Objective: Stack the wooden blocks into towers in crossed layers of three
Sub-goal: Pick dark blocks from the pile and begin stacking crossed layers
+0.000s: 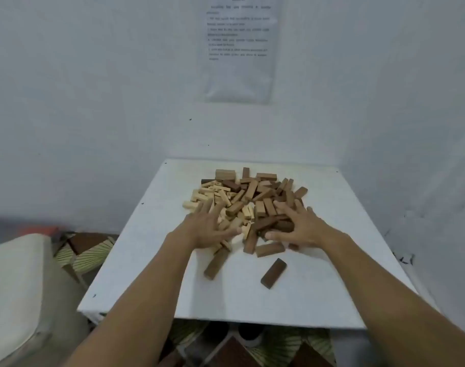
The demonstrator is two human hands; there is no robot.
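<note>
A loose pile of wooden blocks [248, 197], pale, mid-brown and dark, lies jumbled on the far half of a white table [252, 300]. My left hand [206, 230] rests on the pile's near left side with fingers spread over pale blocks. My right hand [299, 227] lies on the near right side, fingers spread over dark blocks. Neither hand grips a block. Two blocks lie apart nearer me: a mid-brown block [216, 264] and a dark brown block [273, 273]. No tower stands.
The table stands against a white wall with a printed sheet [239, 49] taped above it. A white cushioned seat [14, 287] is at the left. Patterned floor [85, 252] shows beside and under the table.
</note>
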